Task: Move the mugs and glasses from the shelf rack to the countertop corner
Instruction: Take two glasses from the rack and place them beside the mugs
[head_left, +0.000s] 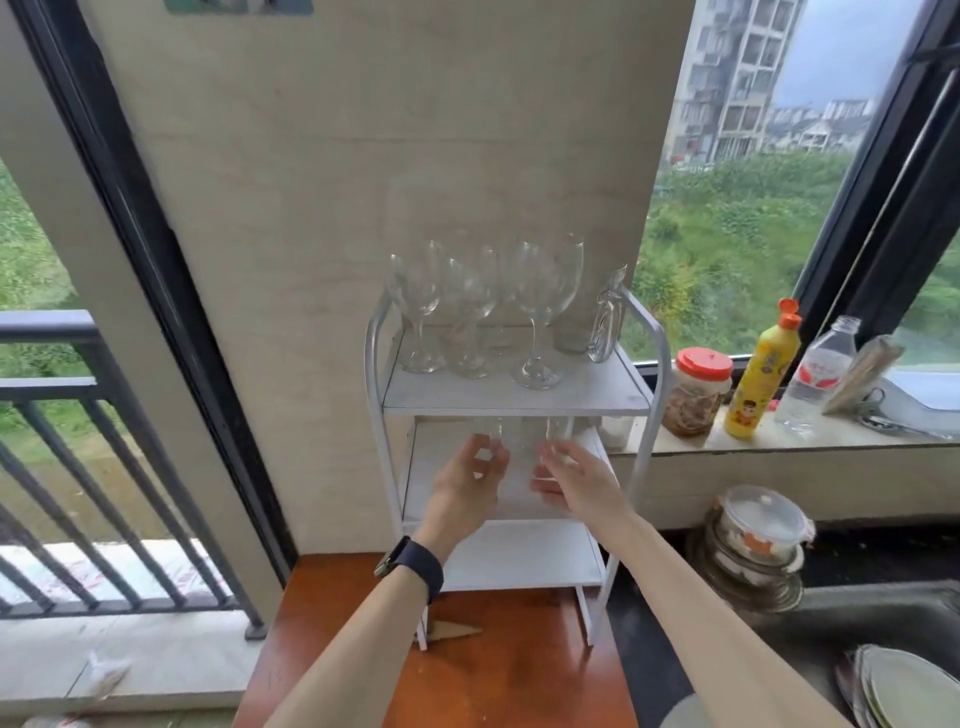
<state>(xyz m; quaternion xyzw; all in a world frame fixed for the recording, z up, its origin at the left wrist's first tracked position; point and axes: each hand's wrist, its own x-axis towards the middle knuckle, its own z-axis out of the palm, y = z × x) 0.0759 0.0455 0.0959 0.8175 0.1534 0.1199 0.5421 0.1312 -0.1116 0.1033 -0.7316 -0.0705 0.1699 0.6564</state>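
Note:
A white three-tier shelf rack (657, 332) stands on a reddish-brown countertop (509, 675). Its top tier holds several clear wine glasses (537, 312), a tall tumbler (569, 312) and a glass mug (605, 327). Both my hands are inside the middle tier. My left hand (462, 488), with a dark watch on its wrist, wraps around a small clear glass (496, 441). My right hand (576, 483) curls around a second clear glass (556, 441). Both glasses are blurred and partly hidden by my fingers.
On the window ledge to the right stand a red-lidded jar (698, 395), a yellow bottle (756, 374) and a plastic water bottle (818, 374). Below it are stacked lidded containers (756, 540), a sink (883, 613) and plates (904, 691). A balcony railing (62, 467) lies to the left.

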